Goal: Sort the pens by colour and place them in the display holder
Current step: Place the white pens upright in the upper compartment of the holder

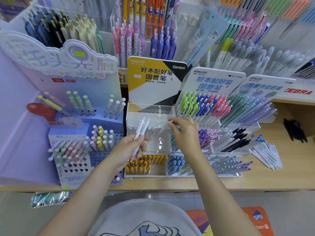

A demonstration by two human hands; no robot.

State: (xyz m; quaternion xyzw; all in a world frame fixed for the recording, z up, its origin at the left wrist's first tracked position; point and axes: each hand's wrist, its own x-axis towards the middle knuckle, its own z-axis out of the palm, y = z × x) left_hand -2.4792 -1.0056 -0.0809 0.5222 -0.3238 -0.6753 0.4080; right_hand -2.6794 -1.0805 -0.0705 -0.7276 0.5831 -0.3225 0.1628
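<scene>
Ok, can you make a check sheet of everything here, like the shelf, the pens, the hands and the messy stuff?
Surface: wooden shelf, crowded with displays.
Job's things: clear holder, top holes nearly bare; white pens; single pen.
Clutter: loose white pens; black pens; plastic packet.
Hands: left hand grips the white pens; right hand pinches the single pen.
Cables: nothing seen.
Surroundings: racks of coloured pens behind.
</scene>
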